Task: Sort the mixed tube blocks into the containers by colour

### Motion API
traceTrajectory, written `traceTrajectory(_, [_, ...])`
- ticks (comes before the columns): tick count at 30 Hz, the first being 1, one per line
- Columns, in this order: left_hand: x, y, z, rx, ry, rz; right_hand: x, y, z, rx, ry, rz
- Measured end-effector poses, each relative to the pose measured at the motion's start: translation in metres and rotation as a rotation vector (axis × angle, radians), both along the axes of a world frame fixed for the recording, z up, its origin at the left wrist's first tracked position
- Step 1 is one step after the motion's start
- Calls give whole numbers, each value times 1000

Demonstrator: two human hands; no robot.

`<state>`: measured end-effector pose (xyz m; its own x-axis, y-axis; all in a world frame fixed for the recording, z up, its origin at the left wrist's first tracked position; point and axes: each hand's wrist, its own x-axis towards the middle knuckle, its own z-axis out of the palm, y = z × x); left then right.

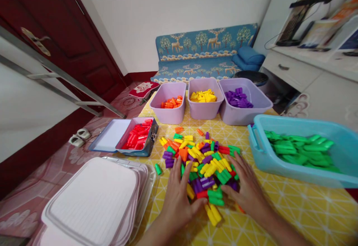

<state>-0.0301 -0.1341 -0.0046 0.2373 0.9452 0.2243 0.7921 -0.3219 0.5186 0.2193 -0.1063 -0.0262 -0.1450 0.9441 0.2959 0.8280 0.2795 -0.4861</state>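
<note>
A mixed heap of small plastic toy pieces (207, 160) in yellow, green, purple, orange and red lies on the tabletop in front of me. Each piece looks like two or so rounded tubes joined side by side. My left hand (180, 195) rests on the heap's near left edge, fingers spread. At the right edge, my right hand (246, 186) touches the pieces with its fingers apart. Neither holds a piece that I can see. Close to my left thumb lies a yellow piece (213, 214), and a lone green piece (158, 169) sits left of the heap.
Behind the heap stand lilac bins with orange (167, 115), yellow (205, 111) and purple pieces (246, 117). A blue tub (293, 171) of green pieces is at right. Left are an open case (140, 152) of red pieces and stacked lids (95, 197) on the patterned yellow tablecloth (268, 205).
</note>
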Motion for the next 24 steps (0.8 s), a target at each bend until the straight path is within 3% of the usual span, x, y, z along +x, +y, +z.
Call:
traceTrajectory(8, [16,67,20,-38,-46,30,-19,47,17,-15,377,50])
traceTrajectory(13, [23,107,33,-20,-66,33,-33,75,33,-131,524,63])
traceTrajectory(19, [23,130,24,-13,-151,-39,-42,90,39,-162,639,60])
traceTrajectory(21, [23,131,18,5,-171,-3,-39,97,38,-162,644,17])
traceTrajectory(24, [23,130,12,15,-189,62,-32,113,33,-42,502,-97])
